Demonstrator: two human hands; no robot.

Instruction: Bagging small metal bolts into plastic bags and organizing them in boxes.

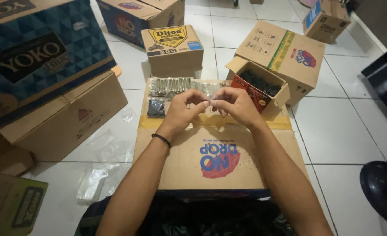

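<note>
Between both hands, above a flattened carton (228, 170): left hand (180, 111) and right hand (237, 105) pinch one small clear plastic bag (207, 103) by its edge. Light, limp, slippery; best held at the rim. Filled bags (176, 86) lie just beyond.

Floor (333, 126): white square tiles with dark grout lines. Directly on it, near centre, a flattened cardboard box (219, 153) serving as work surface; on its far edge lie a row of clear packets (176, 86), a small dark packet (156, 107) and an open small box of dark pieces (258, 87). Far centre: closed brown carton with yellow label (172, 48). Far right: larger brown carton (285, 52), another beyond it (325, 19). Left: long plain carton (66, 116) with a blue patterned carton (36, 52) above it. Near left: loose clear plastic bags (101, 166) on the tiles. Near right: round black object (383, 190)
</note>
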